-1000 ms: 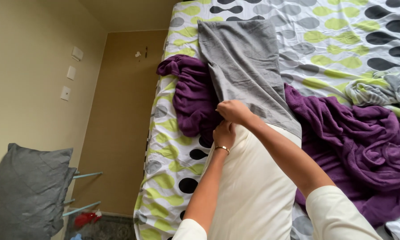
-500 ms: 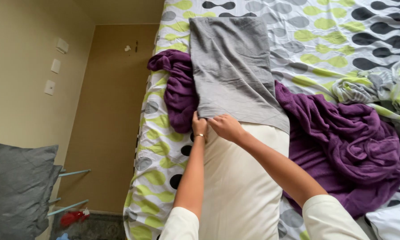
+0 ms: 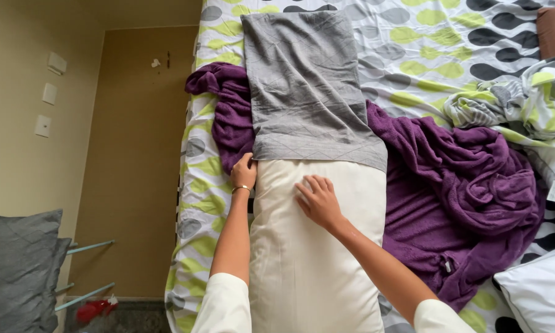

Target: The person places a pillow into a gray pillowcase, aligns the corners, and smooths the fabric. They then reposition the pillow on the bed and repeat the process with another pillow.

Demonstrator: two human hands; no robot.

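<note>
Pillowcase [image 3: 308, 86] sitting only over pillow [image 3: 314, 246] far end; I'm pinching its hem with left hand [image 3: 244, 171], right hand [image 3: 317, 200] pressing flat, fingers apart; most uncovered.

There is one cream pillow [image 3: 314, 259], one grey pillowcase [image 3: 308, 80], one purple blanket [image 3: 462, 197] and two hands [image 3: 317, 200]. At the left are two grey cushions [image 3: 18, 265], and three wall switches [image 3: 49, 94].
</note>
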